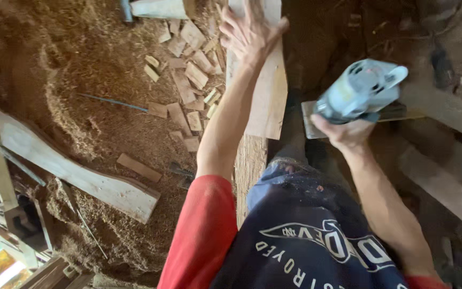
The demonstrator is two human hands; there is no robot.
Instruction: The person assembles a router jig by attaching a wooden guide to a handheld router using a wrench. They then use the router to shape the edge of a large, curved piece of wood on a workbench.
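A: Head view: our left hand lies flat, fingers spread, on the plank, which runs out ahead of us over the sawdust floor.
B: Right hand has its grip closed on the grey power tool, beside the plank, not touching it.
A: Looks like we're steadying the plank; the tool would need lining up on it.

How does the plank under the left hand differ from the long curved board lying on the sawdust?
The plank is pressed flat by the left hand and runs away from the person; the curved board lies untouched, slanting across the sawdust floor. The plank has straight edges; the curved board's edge is wavy. Both are pale, bare wood.
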